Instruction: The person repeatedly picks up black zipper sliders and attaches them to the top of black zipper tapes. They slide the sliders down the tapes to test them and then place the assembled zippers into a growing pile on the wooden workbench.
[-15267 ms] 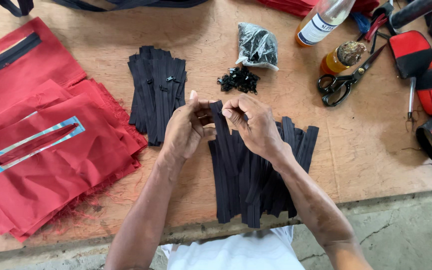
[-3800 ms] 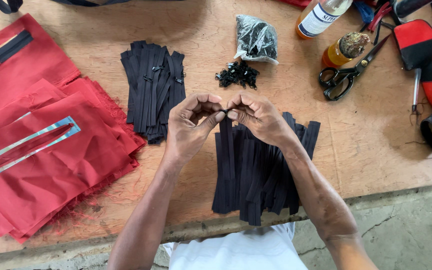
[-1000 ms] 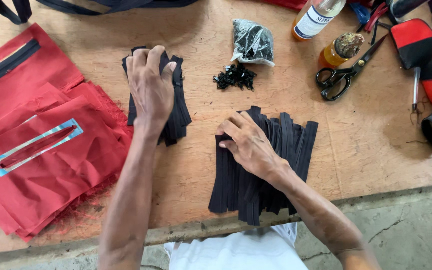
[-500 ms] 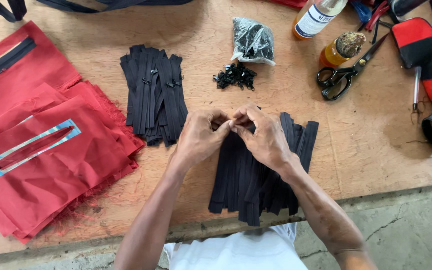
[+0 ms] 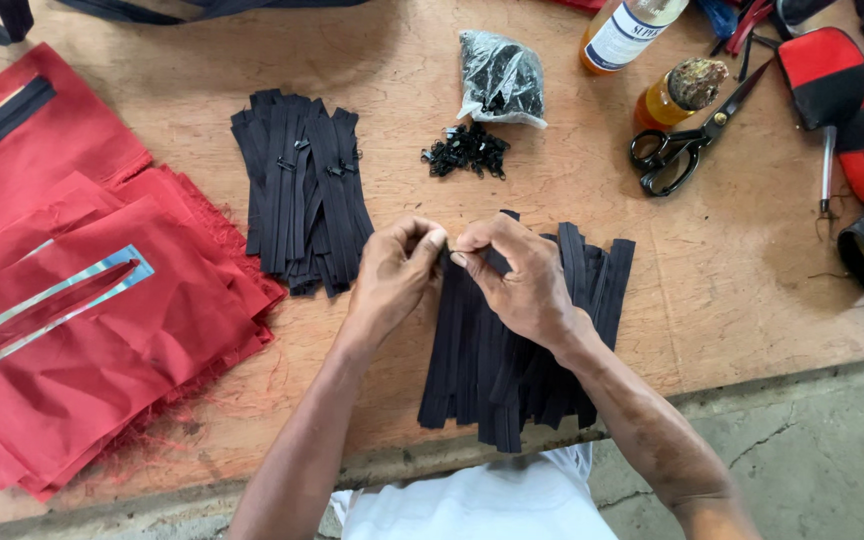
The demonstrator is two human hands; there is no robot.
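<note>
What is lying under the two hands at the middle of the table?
Under the left hand and right hand lies a fanned pile of black zipper strips on the wooden table. The hands cover the strips' upper ends, and what the fingertips pinch cannot be made out.

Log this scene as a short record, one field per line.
surface: wooden table
left hand: fingertips pinched at top of near zipper pile
right hand: fingertips meeting the left's, over the same pile
far zipper pile: left of the hands, untouched
sliders: loose heap beside a bag
red fabric: stacked at left
scissors: upper right
</note>
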